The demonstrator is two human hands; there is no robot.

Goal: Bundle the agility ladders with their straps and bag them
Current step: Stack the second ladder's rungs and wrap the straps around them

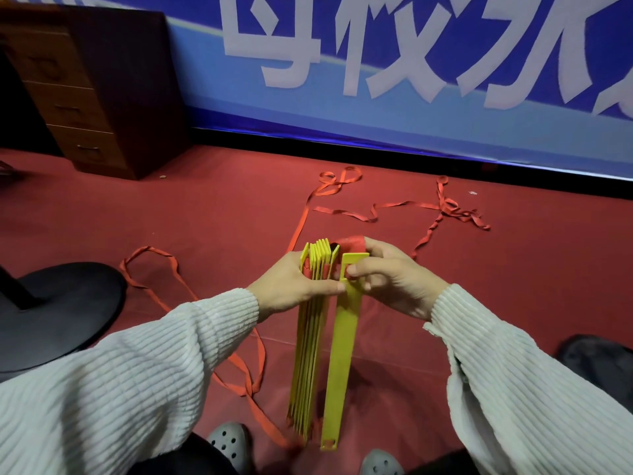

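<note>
From your head view: your left hand (294,286) grips the stacked yellow rungs (310,354) over the red carpet (513,286); your right hand (387,279) pinches one separate rung (342,354) — loose red straps (342,210) trail around, black round base (61,303) left.

Red carpet floor (513,286) under loose red straps (342,211), black round base (58,303).

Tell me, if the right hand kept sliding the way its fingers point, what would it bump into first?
The right hand points leftward, pinching the single yellow rung. Straight on, it would likely first press that rung against the stack of yellow rungs gripped by the left hand; the gap's depth is unclear.
</note>
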